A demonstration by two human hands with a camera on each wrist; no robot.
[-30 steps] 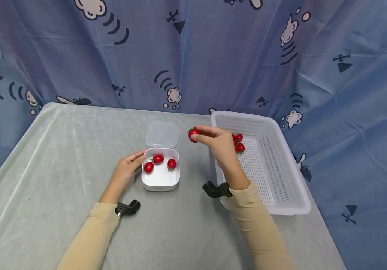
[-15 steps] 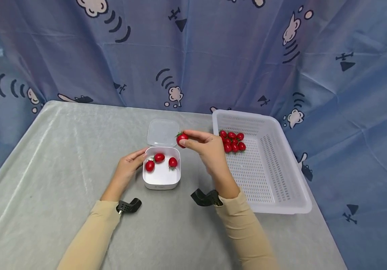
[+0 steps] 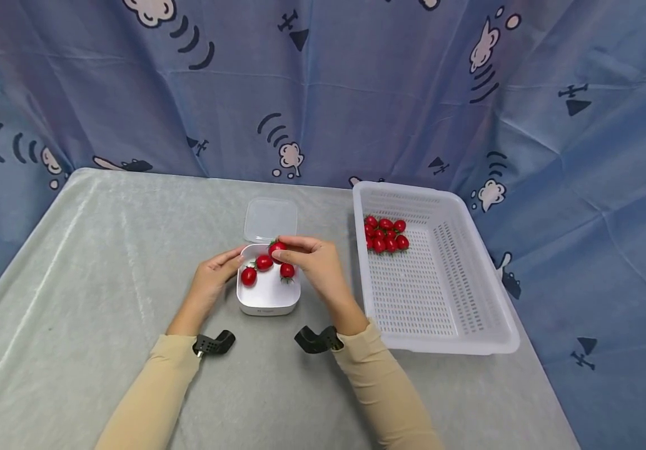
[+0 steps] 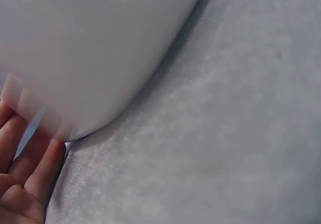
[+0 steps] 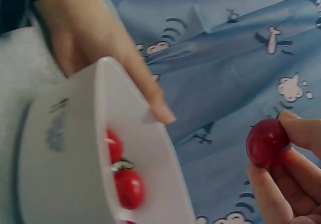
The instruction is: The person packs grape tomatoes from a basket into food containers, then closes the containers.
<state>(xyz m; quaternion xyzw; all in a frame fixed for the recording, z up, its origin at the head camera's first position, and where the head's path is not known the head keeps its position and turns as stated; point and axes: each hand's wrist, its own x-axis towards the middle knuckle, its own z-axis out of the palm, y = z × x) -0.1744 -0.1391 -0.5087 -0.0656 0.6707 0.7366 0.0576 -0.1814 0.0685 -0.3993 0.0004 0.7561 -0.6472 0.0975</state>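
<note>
My right hand (image 3: 319,269) pinches a red cherry tomato (image 3: 277,250) between thumb and fingertips, above the far right part of a white square box (image 3: 266,309). The right wrist view shows that held cherry tomato (image 5: 267,142) above and apart from the box. Inside the box lie 3 cherry tomatoes, among them one at the left (image 3: 248,277). My left hand (image 3: 214,278) holds the box's left side, the thumb (image 5: 161,112) over its rim. In the left wrist view its fingers (image 4: 47,166) touch the outer wall.
A clear lid (image 3: 271,219) lies on the table just behind the box. At the right stands a white perforated basket (image 3: 435,349), with several cherry tomatoes (image 3: 385,235) gathered by its left wall. A blue patterned curtain (image 3: 323,94) hangs behind the table.
My right hand has carried the cherry tomato leftward and down, from beside the basket to over the box. The left hand has stayed at the box's left side.
</note>
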